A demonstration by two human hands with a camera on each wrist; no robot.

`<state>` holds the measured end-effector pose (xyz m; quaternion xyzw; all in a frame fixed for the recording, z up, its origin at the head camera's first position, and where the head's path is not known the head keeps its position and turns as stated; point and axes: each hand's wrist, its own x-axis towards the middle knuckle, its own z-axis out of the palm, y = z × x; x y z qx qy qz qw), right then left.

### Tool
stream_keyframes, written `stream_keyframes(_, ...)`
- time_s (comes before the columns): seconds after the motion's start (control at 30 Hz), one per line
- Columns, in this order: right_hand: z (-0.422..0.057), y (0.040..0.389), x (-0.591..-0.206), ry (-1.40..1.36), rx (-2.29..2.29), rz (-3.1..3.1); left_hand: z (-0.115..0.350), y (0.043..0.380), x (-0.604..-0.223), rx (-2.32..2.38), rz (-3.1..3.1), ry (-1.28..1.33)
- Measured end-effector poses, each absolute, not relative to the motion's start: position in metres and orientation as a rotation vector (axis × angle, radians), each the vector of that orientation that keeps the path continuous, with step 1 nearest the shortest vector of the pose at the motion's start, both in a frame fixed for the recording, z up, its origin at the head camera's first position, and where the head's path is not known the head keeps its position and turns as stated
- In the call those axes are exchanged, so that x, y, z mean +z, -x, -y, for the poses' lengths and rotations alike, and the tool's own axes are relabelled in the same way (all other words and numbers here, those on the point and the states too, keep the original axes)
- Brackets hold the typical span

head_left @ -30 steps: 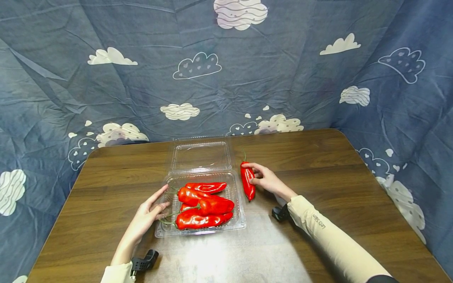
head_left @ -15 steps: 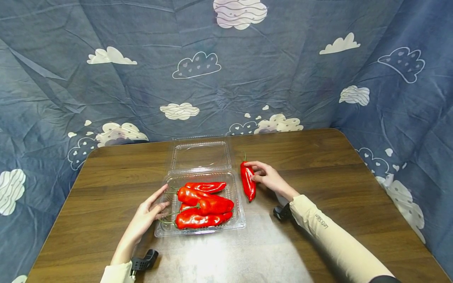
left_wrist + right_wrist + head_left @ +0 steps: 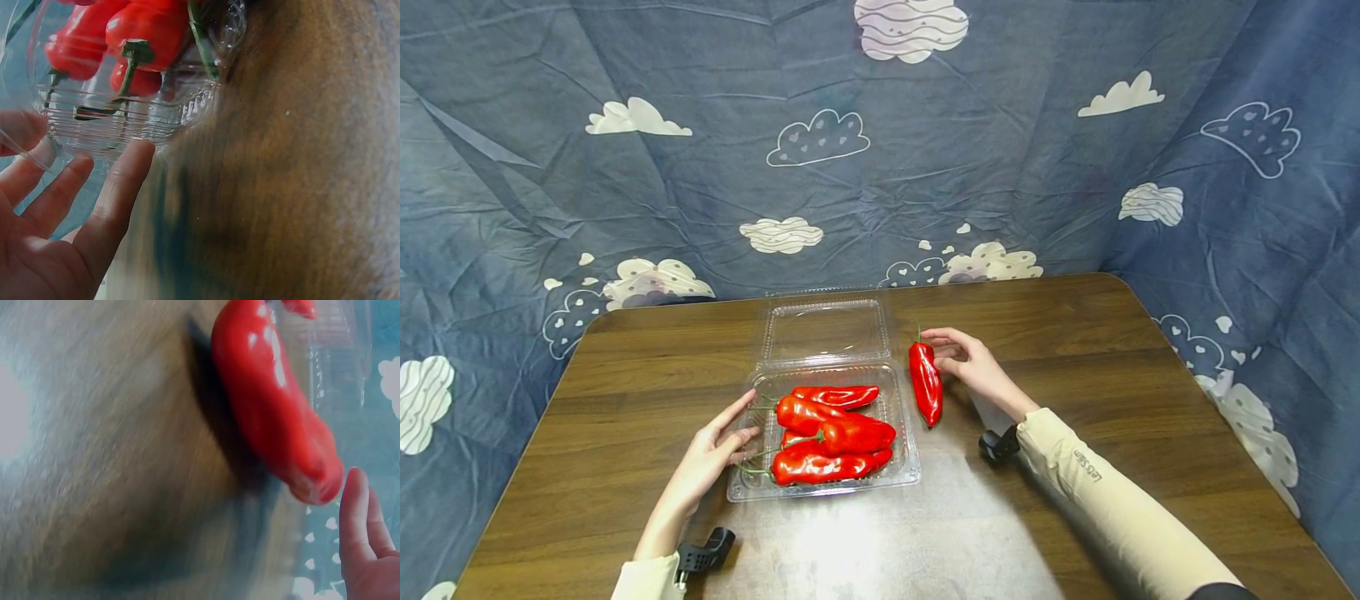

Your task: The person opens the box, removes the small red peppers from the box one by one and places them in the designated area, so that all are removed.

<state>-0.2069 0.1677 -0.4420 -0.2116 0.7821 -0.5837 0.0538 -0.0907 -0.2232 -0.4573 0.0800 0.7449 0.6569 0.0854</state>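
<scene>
A red pepper (image 3: 927,385) lies lengthwise on the table, right of the clear plastic box, its green stem pointing to the back. My right hand (image 3: 973,367) is at the pepper's stem end with its fingers stretched out; in the right wrist view, the visible fingers stand apart from the pepper (image 3: 269,400). Several more red peppers (image 3: 820,463) lie piled inside the box (image 3: 904,477). At the box's left side is my left hand (image 3: 703,458). In the left wrist view, its extended fingers (image 3: 115,194) touch the ribbed plastic wall, with the thumb near the rim.
The box's clear lid (image 3: 827,332) lies folded back toward the rear of the wooden table (image 3: 1037,325). Behind the table hangs a blue cloth (image 3: 715,183) printed with clouds. A black wrist camera (image 3: 707,552) sits at each wrist.
My right hand has shifted slightly back along the pepper toward its stem, its fingers drawing off the pepper's side. My left hand, the box and its peppers have stayed in place.
</scene>
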Motion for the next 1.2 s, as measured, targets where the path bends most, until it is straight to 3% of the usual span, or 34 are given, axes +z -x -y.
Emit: stream_keyframes(1.2, -0.108, 0.169, -0.427, 0.962, -1.73, -1.788, 0.224, 0.09, -0.46, 1.97, -2.247, -0.3)
